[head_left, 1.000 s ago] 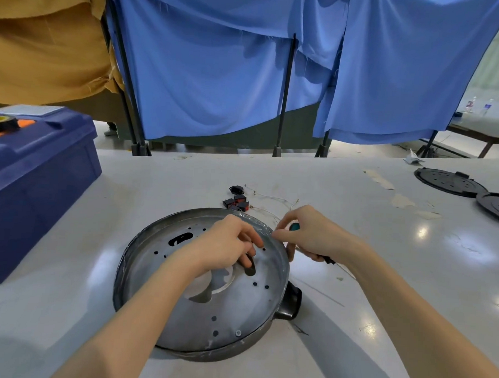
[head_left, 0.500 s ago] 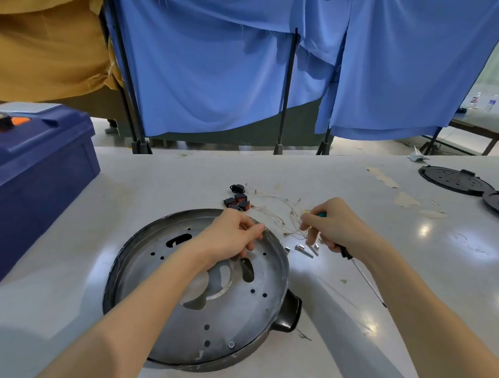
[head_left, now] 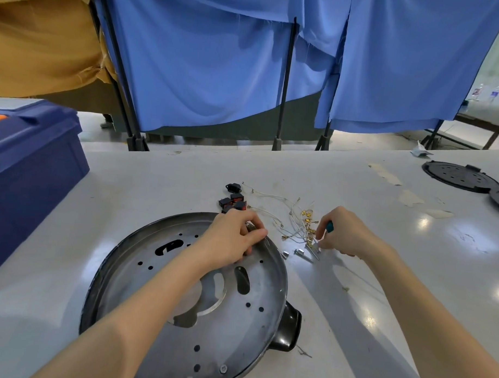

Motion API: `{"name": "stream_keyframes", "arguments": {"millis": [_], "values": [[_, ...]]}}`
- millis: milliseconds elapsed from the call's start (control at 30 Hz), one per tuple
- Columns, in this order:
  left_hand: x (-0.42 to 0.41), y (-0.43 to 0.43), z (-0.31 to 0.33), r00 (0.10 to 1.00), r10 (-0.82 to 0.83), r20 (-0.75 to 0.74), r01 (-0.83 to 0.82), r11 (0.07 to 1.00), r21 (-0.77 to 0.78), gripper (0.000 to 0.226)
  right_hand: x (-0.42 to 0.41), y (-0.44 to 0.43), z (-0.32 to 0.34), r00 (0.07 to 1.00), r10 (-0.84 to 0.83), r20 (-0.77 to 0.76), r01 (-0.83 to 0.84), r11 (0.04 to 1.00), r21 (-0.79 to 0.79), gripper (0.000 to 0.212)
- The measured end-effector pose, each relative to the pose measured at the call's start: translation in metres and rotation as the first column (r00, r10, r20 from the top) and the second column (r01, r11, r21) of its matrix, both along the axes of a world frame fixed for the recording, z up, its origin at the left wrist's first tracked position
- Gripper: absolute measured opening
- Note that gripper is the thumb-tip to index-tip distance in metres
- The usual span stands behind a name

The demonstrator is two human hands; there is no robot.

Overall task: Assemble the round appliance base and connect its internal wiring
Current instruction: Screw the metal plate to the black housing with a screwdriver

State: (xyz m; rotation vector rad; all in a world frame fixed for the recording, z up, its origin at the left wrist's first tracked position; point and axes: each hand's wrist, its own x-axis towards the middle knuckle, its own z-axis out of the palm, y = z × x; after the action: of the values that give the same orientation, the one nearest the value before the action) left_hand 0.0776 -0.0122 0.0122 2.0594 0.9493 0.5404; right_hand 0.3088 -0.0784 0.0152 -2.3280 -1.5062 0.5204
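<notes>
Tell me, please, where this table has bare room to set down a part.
Free: the pale tabletop between the dark blue plastic crate and the round grey metal base, and between the thin wires and the black round lids. Crowded: wires, black switches and silver screws by left hand and right hand.

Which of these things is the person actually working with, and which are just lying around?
In the job: metal base, left hand gripping its rim; wires; switches; small metal parts; screwdriver in right hand.
Lying about: blue box; black lids; blue curtains.
</notes>
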Motion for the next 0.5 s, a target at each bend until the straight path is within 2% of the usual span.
{"name": "stream_keyframes", "arguments": {"millis": [133, 333, 500], "values": [[-0.001, 0.0, 0.0, 0.999, -0.003, 0.034, 0.005, 0.998, -0.062, 0.01, 0.0, 0.001, -0.005, 1.0, -0.012, 0.01, 0.012, 1.0, -0.012, 0.015], [-0.006, 0.001, 0.006, 0.995, -0.003, 0.102, 0.028, 0.971, -0.238, 0.02, -0.006, 0.0, -0.007, 0.999, 0.023, 0.038, -0.022, 0.999, -0.028, 0.01], [-0.007, -0.002, 0.008, 0.994, -0.005, 0.113, 0.034, 0.965, -0.261, 0.02, -0.013, 0.001, -0.011, 0.991, 0.081, 0.104, -0.073, 0.994, -0.086, 0.011]]}}
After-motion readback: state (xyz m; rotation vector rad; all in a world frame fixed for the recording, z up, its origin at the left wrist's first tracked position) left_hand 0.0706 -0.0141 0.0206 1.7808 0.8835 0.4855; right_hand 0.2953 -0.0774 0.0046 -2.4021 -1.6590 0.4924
